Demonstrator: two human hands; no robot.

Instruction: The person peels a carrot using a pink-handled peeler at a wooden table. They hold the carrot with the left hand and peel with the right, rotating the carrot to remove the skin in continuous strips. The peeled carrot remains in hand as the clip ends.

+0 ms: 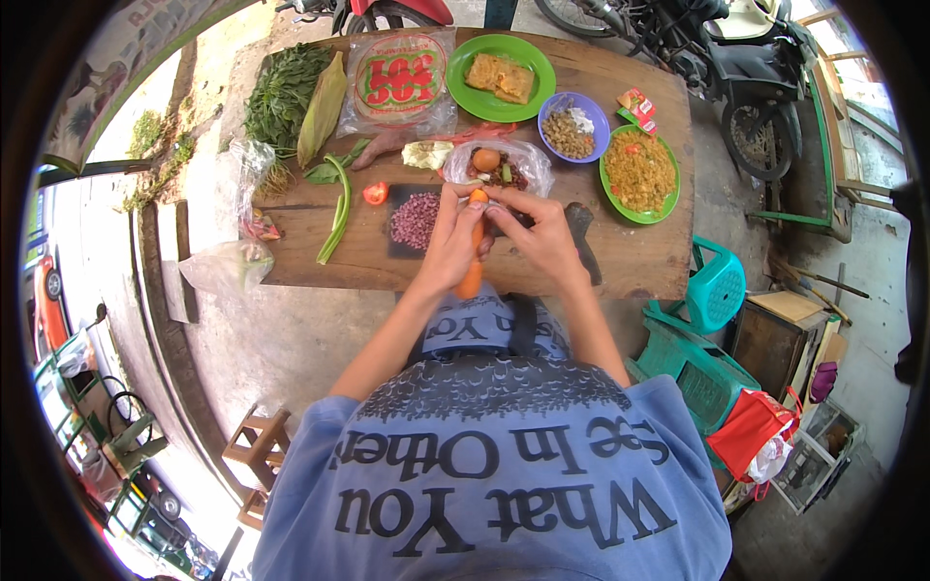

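Observation:
My left hand point(452, 243) grips an orange carrot point(470, 282), held lengthwise above the near edge of the wooden table point(327, 274). The fingertips of my right hand point(534, 225) meet at the carrot's far end; whether they also hold a small tool is hidden. Under and left of my left hand, chopped purple shallots point(414, 220) lie on a dark board point(407, 252). Just beyond my fingers is a clear plastic bag point(538, 168) with a brown egg point(486, 160) and dark red pieces. A dark curved handle-like object point(583, 240) lies beside my right hand.
Leafy greens point(287, 91), corn in its husk point(323, 109), a green stalk point(336, 218) and cut tomato point(375, 193) lie leftward. Fried tofu or pastry point(501, 78), a purple bowl point(601, 145) and a rice plate point(639, 174) stand farther off. Green stools point(712, 290) are at right.

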